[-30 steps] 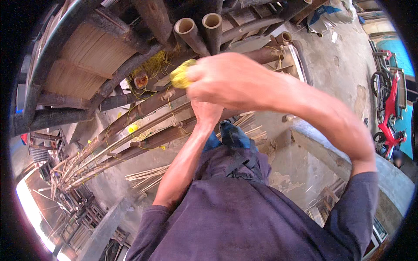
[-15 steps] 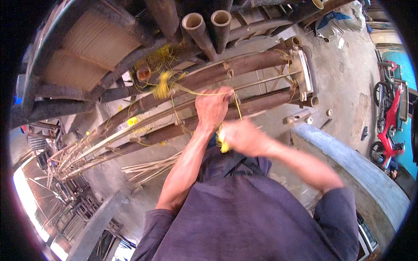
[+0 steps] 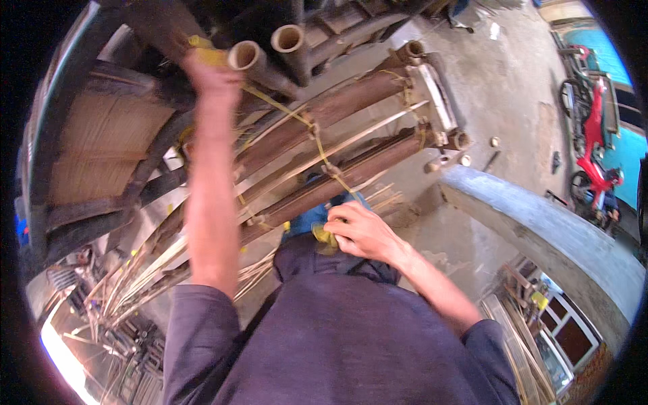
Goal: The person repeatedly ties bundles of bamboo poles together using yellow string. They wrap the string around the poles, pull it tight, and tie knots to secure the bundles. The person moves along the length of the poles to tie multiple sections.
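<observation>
A frame of two thick brown bamboo poles lies across in front of me, the farther pole (image 3: 358,92) roughly level with the nearer pole (image 3: 378,159). Thin split strips (image 3: 358,139) run between them. Yellow cord (image 3: 277,103) stretches taut from my raised left hand (image 3: 214,75) to the far pole, crosses the frame and comes down to my right hand (image 3: 364,231). My left hand, smeared by motion, is closed on a yellow cord bundle (image 3: 204,48). Close to my waist, my right hand is closed on another wad of yellow cord (image 3: 325,236).
Dark bamboo furniture with open tube ends (image 3: 288,39) stands just beyond the frame. A concrete ledge (image 3: 540,226) runs along the right. Farther right is a red motorcycle (image 3: 594,131). Loose thin strips (image 3: 131,280) spread at the left.
My left hand has swung up and away to the left with the cord bundle, drawing the cord tight. My right hand has stayed low near my waist. The view has shifted somewhat.
</observation>
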Tool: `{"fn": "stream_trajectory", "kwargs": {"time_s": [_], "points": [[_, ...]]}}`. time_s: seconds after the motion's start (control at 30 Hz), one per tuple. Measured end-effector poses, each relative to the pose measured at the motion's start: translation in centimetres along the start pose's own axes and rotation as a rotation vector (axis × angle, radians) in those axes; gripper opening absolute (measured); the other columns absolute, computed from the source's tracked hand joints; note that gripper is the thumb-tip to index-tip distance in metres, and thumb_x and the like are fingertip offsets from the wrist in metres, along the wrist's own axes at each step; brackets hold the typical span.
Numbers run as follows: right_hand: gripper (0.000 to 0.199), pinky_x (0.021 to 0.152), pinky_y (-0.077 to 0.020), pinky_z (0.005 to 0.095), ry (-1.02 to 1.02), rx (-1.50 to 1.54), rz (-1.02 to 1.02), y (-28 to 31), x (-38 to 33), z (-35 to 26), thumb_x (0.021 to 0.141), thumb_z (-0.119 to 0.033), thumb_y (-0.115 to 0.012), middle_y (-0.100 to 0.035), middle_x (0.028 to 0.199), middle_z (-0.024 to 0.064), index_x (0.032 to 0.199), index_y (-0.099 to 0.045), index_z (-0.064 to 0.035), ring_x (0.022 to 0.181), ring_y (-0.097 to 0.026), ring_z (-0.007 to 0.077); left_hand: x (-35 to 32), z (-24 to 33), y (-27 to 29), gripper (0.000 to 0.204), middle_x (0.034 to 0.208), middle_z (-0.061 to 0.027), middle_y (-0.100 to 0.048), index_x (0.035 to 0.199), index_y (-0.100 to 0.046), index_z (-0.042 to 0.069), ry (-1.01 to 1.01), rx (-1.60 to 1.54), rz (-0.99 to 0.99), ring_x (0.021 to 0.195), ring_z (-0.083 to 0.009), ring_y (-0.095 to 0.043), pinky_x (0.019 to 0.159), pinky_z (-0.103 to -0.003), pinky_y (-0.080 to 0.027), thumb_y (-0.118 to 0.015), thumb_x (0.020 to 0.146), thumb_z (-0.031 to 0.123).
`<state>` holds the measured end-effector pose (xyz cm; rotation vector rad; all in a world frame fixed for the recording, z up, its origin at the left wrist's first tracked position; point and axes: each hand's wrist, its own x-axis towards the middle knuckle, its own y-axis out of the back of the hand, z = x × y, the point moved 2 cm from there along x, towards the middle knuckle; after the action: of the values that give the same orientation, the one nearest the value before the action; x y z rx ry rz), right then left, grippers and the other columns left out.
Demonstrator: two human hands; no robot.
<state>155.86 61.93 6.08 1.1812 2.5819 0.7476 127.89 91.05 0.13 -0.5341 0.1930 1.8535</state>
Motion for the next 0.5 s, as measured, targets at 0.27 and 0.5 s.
{"fn": "stream_trajectory", "kwargs": {"time_s": [0.27,0.5], "points": [[0.057,0.091,-0.046,0.0354,-0.984,0.674,0.567,1.6,-14.9,4.7,0.082,-0.019,-0.064,-0.055,0.115,0.0117,0.134,-0.044,-0.0049,0.099,-0.058,0.0214,-8.0,-2.1,0.0,0.037,0.1,-0.0142,-0.065,0.105,-0.063,0.005,-0.425,1.331,-0.382,0.1,-0.0312,-0.061,0.086,-0.041,-0.047,-0.057,0.088,0.038],[0.022,0.08,-0.0465,0.0336,-0.482,0.282,-0.089,15.9,-3.8,7.5,0.091,-0.022,-0.06,-0.064,0.083,0.0088,0.099,-0.069,-0.0045,0.088,-0.06,0.0162,-20.3,-2.7,-17.3,0.027,0.107,-0.0153,-0.064,0.105,-0.063,0.005,-0.516,1.061,-0.404,0.1,-0.0335,-0.06,0.087,-0.041,-0.048,-0.054,0.089,0.025]]}}
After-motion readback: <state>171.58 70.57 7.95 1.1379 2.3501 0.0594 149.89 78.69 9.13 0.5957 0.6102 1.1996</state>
